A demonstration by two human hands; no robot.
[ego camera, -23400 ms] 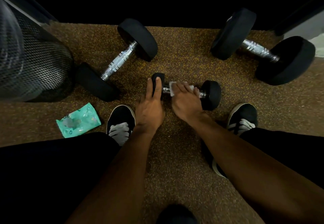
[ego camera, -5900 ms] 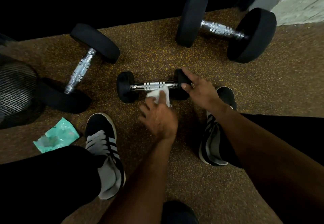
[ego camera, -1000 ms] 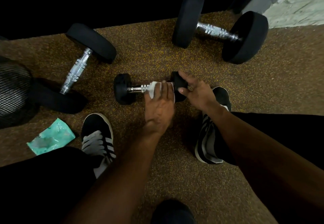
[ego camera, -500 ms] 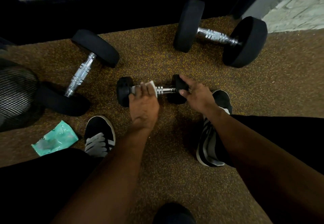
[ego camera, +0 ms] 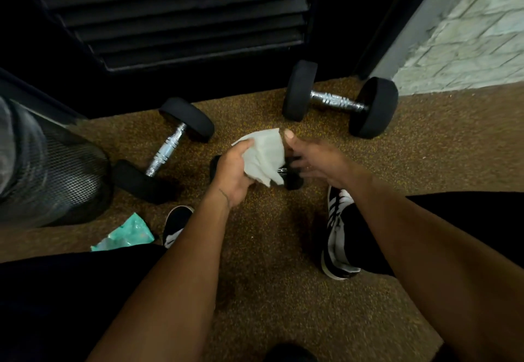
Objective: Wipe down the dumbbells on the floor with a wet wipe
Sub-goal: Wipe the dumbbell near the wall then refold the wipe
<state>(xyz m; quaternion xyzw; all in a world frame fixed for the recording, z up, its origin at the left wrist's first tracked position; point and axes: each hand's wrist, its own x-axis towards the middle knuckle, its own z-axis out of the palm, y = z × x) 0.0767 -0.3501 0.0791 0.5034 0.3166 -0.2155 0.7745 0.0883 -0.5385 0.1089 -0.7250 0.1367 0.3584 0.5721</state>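
My left hand and my right hand both hold a white wet wipe, spread out between them above the floor. The left grips its left edge, and the right thumb pinches its upper right corner. Under the wipe lies the small black dumbbell, mostly hidden; only its right head and a bit of chrome handle show. A larger dumbbell lies diagonally to the left. Another large dumbbell lies at the back right.
A black mesh bin stands at the left. A teal wet-wipe packet lies on the speckled brown floor by my left shoe. My right shoe is to the right. A dark louvred panel rises behind.
Both hands came off the small dumbbell. The left hand lifted the wipe from the handle and the right hand let go of the dumbbell head and took the wipe, which now hangs unfolded.
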